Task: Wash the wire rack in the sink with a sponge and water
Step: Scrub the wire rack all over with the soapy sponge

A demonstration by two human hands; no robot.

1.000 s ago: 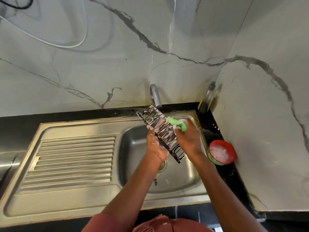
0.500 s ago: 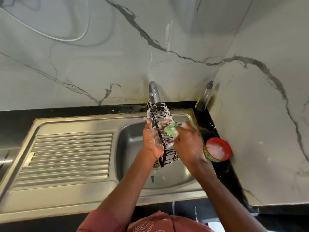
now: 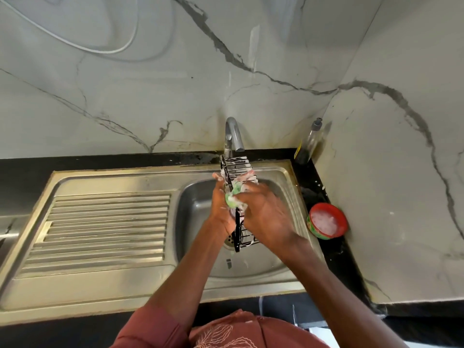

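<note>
Scrubbing over the sink's [image 3: 288,172] back edge: left hand [image 3: 222,209] grips the rack [image 3: 238,169], now turned edge-on; my right hand [image 3: 263,212] pinches the sponge [image 3: 232,198], reaching fresh wires.

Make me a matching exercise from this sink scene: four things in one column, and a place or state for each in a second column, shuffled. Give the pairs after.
Things
1. sponge
2. rack
3. red tub
4. bottle

Places or states
A. stands in the back corner of the counter, by the wall
B. held over the basin, soapy, one end near the tap
C. sits on the counter right of the sink, foam inside
D. green, in the right hand, pressed to the wires

Pairs: 1-D, 2-B, 3-C, 4-A

The left hand grips the rack.
</note>
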